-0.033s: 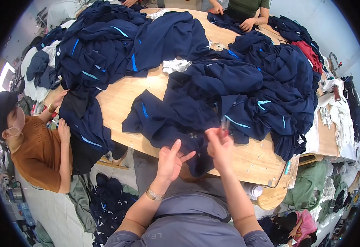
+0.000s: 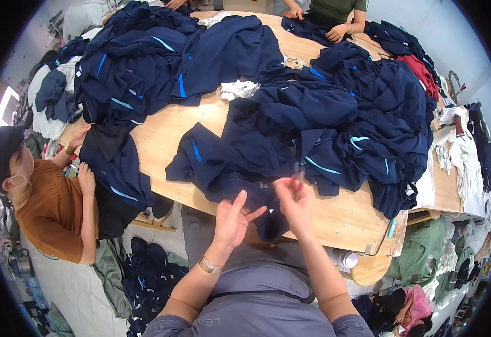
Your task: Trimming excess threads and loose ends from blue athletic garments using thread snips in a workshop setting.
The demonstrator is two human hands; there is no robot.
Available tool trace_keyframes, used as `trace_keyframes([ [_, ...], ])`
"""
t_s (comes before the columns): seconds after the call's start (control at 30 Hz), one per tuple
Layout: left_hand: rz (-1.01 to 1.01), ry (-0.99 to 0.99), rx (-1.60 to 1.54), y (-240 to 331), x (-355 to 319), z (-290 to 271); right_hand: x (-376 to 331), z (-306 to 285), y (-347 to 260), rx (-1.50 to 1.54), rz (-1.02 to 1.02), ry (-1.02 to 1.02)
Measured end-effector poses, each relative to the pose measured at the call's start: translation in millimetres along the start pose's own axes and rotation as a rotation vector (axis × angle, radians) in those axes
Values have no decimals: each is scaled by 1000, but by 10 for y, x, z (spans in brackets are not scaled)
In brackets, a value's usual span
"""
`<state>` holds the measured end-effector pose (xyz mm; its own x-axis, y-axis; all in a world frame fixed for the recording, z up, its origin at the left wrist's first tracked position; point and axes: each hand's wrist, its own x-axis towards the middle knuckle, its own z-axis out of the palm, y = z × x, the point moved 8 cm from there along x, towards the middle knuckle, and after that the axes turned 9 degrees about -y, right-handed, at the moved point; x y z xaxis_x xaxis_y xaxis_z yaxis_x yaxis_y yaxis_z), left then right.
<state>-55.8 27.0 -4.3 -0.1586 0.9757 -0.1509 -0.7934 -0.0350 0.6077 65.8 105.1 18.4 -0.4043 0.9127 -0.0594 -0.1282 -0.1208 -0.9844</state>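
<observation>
A navy garment (image 2: 240, 165) with a blue stripe lies at the table's near edge, part of it hanging over. My left hand (image 2: 233, 222) is at its near edge, thumb and fingers apart; no grip on the cloth shows. Just to the right, my right hand (image 2: 295, 205) is closed and smeared by motion above the garment's right part. A small shiny tool (image 2: 299, 170), blurred, pokes up from its fingers; it resembles thread snips. A small pale mark shows on the cloth between my hands.
Heaps of navy garments cover the wooden table (image 2: 161, 143) at far left (image 2: 133, 67) and right (image 2: 380, 95). A white cloth (image 2: 239, 90) lies between. At left, a person (image 2: 52, 202) handles a navy garment; another person's hands (image 2: 337, 32) work opposite. A white-lidded container (image 2: 346, 259) is below the near edge.
My right hand has shifted slightly left, and the tool in it has swung left, its reddish part now hardly visible. My left hand stays in place.
</observation>
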Motion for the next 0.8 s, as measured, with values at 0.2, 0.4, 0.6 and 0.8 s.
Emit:
trace_keyframes([
  [0.2, -22, 36, 10, -56, -7, 54, -34, 145, 103, -142, -89, -110],
  [0.4, 26, 18, 69, -20, 8, 16, -135, 43, -44, -147, -172, 52],
  [0.6, 95, 71, 258, 13, -1, 60, -277, 186, -151, -609, -343, -9],
  [0.8, 100, 84, 234, 30, -20, 103, -243, 189, -137, -560, -348, -17],
])
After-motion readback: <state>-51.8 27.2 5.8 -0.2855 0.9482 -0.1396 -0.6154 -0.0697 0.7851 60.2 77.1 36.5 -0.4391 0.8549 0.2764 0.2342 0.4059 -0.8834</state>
